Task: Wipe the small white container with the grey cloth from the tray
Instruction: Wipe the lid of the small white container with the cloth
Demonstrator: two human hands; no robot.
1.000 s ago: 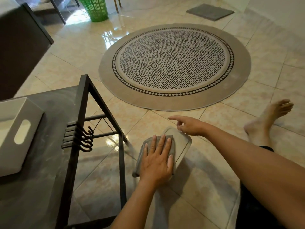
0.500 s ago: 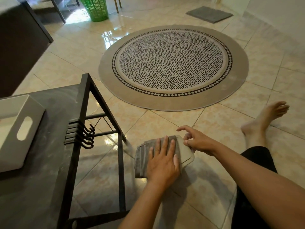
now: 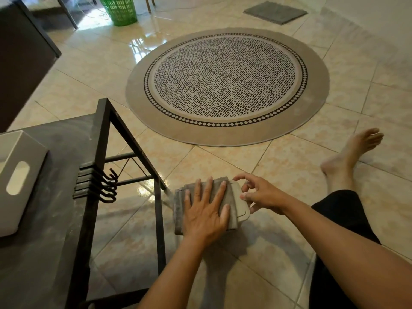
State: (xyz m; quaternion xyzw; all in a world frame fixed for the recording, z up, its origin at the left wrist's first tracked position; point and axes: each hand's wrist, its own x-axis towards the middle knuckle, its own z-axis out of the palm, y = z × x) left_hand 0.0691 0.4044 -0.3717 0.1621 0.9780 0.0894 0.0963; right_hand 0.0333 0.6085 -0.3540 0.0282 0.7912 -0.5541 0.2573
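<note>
Pressing your left hand (image 3: 206,210) flat, fingers spread, on the grey cloth (image 3: 181,205) over the small white container (image 3: 239,202) on the floor tiles (image 3: 278,166).

Detail: the folded cloth covers most of the container's top; only its right edge and a rounded corner show past the cloth. Your right hand (image 3: 259,192) sits at that exposed edge, fingers curled, thumb and fingertips touching the container's rim; whether it actually grips the rim cannot be told. Container and cloth lie just right of the dark table (image 3: 55,215) leg, near your outstretched leg (image 3: 347,163). The white tray (image 3: 20,179) stands on the table at far left, well apart from the cloth. The round rug (image 3: 227,85) lies beyond, not touching the container.
</note>
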